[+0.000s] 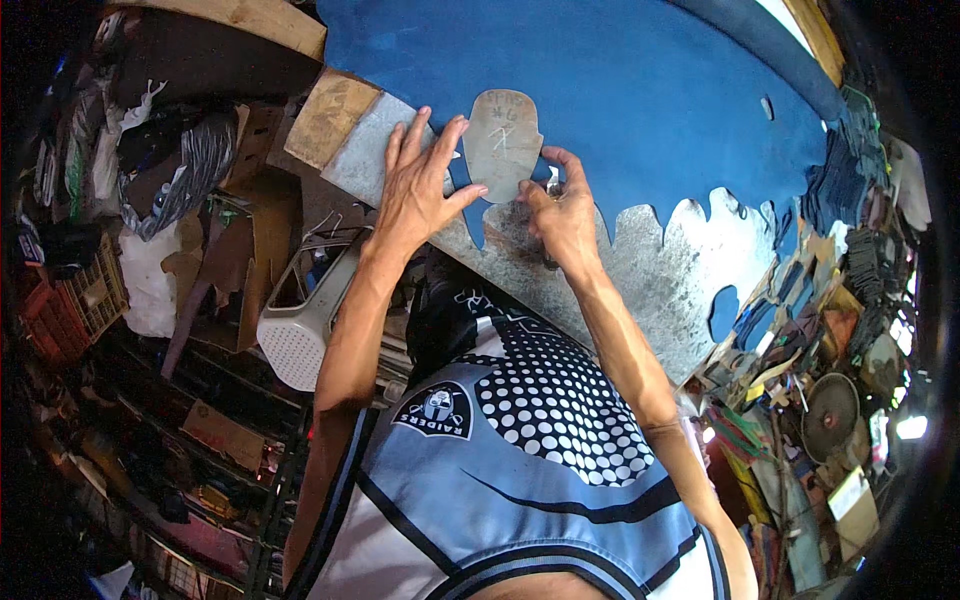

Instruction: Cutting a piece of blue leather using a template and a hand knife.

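A flat grey template (503,150), rounded with a small notch on its right side and hand-drawn marks, lies over the cut edge of a large blue sheet (660,90). My left hand (415,190) is open at its left, fingers spread on the sheet and table, thumb tip at the template's lower left. At its lower right, my right hand (565,215) is closed, thumb and index finger curled around something small and metallic that is mostly hidden. Scalloped cut-outs run along the sheet's near edge, baring the worn metal tabletop (650,270).
Blue cut pieces (724,312) lie at the table's right end, near stacks of dark pieces (840,185). A white plastic stool (295,345) stands left of me. Further out are a cardboard box (265,250), a red crate (55,320) and a round fan (832,415).
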### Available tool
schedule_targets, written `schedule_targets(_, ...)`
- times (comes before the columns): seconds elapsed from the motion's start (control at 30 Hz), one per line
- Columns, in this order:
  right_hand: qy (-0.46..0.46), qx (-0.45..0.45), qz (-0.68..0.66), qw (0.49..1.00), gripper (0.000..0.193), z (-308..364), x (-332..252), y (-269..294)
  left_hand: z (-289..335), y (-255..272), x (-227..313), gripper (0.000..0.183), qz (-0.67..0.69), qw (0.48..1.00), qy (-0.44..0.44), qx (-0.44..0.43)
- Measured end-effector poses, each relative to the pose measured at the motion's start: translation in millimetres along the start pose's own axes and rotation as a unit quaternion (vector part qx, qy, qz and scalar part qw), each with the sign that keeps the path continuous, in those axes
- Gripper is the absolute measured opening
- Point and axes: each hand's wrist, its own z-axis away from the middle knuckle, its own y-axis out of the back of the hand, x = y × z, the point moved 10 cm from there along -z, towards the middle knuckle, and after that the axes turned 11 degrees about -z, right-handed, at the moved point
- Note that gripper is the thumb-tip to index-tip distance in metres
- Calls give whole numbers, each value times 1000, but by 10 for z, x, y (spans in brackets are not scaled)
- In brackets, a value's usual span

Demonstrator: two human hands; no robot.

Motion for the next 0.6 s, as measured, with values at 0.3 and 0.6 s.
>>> schedule_targets(0.3,59,-10,121,991,44,238,22,55,28,45,12,89,-15,1000,-24,5)
schedule_targets(0.6,31,-18,165,986,55,391,164,6,-18,-24,66,89,-23,997,-65,-26)
